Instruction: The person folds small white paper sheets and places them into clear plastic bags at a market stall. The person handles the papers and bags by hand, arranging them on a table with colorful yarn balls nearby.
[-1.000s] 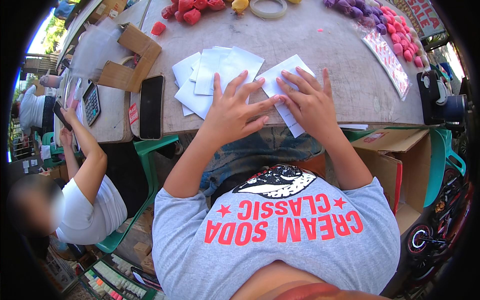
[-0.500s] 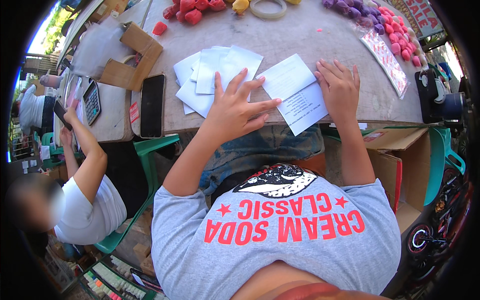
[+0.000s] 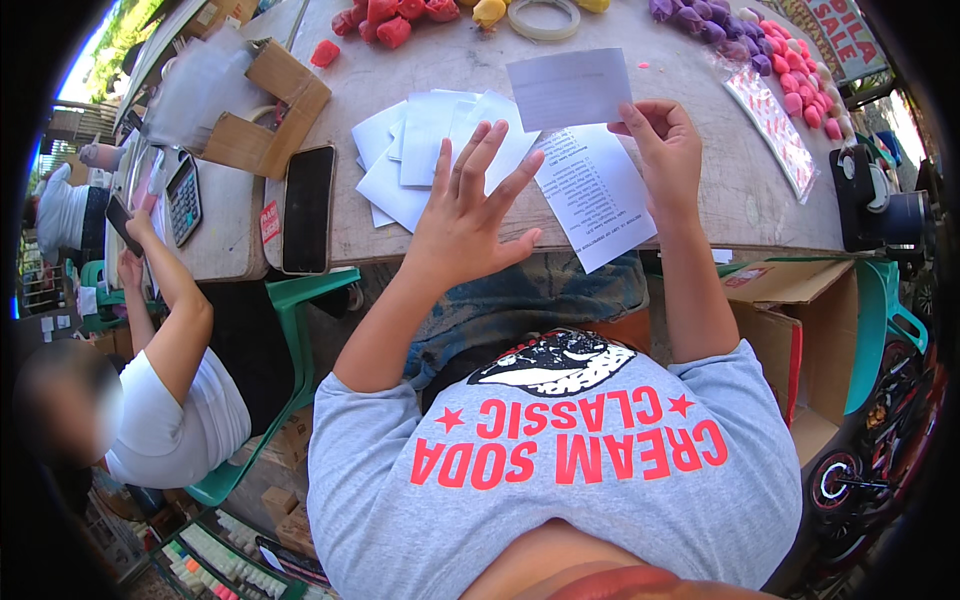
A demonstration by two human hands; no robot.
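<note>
My right hand (image 3: pixel 662 150) pinches the lower right corner of a small white paper (image 3: pixel 570 88) between thumb and fingers, raised above the table. Below it, a printed white sheet (image 3: pixel 600 195) with lines of text lies at the table's near edge, its lower corner jutting past the edge. I cannot tell whether the two papers are joined. My left hand (image 3: pixel 470 205) hovers open, fingers spread, between that sheet and a loose stack of folded white papers (image 3: pixel 410 150). The left hand partly hides the stack.
Left of the stack are a black phone (image 3: pixel 307 210), an opened cardboard box (image 3: pixel 265 115) and a calculator (image 3: pixel 183 200). Red bundles (image 3: pixel 385 25), a tape roll (image 3: pixel 543 18), pink bundles (image 3: pixel 795 75) and a plastic packet (image 3: pixel 768 125) lie farther back. A person (image 3: pixel 180 400) sits at left holding a phone.
My right hand has closed on the small paper and lifted its edge up and away from the printed sheet, baring more text. My left hand has come off the papers, fingers spreading.
</note>
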